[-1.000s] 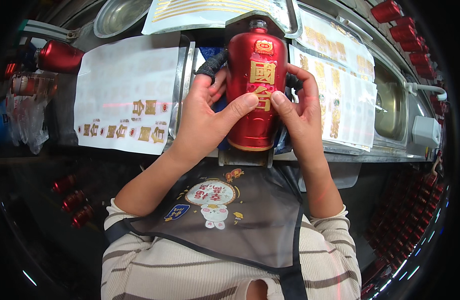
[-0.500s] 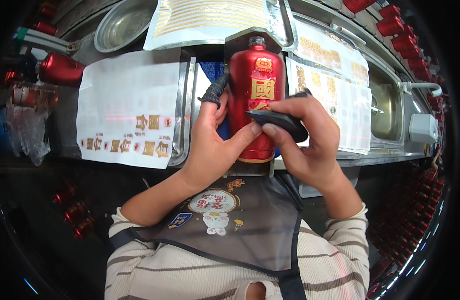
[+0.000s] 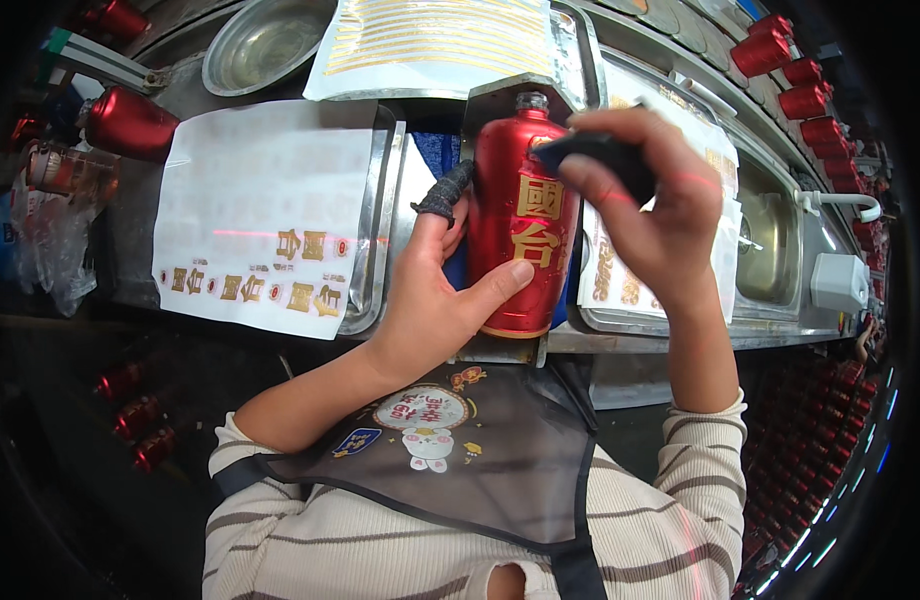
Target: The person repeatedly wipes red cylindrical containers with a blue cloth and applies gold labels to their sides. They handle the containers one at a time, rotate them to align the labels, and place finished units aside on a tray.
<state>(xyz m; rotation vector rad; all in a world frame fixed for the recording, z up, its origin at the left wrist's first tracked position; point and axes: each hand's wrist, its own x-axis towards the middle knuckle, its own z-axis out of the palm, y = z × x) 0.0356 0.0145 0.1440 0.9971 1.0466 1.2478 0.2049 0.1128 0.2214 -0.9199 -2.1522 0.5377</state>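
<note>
A shiny red bottle (image 3: pixel 501 200) with gold lettering lies on a metal holder (image 3: pixel 475 350) in front of me, its neck pointing away. My left hand (image 3: pixel 425 290) grips the bottle's left side, thumb on the lower front, with a dark wrap (image 3: pixel 446 193) around one finger. In my right hand (image 3: pixel 680 200), slightly blurred, is a black scraper (image 3: pixel 615 162). Its tip is at the round emblem near the bottle's shoulder; whether it touches the surface I cannot tell. The large gold characters below the emblem are uncovered.
Left of the bottle, a white sheet of gold decals (image 3: pixel 260 220) covers a metal tray (image 3: pixel 382 230). A gold-striped sheet (image 3: pixel 435 45) lies behind, beside a metal bowl (image 3: pixel 265 48). More decal sheets (image 3: pixel 620 270) and a sink (image 3: pixel 770 245) are at right. Another red bottle (image 3: pixel 130 125) lies at far left.
My right hand has moved the scraper up and right, from the lower character to the round emblem. The lower gold character now shows. My left hand still holds the bottle.
</note>
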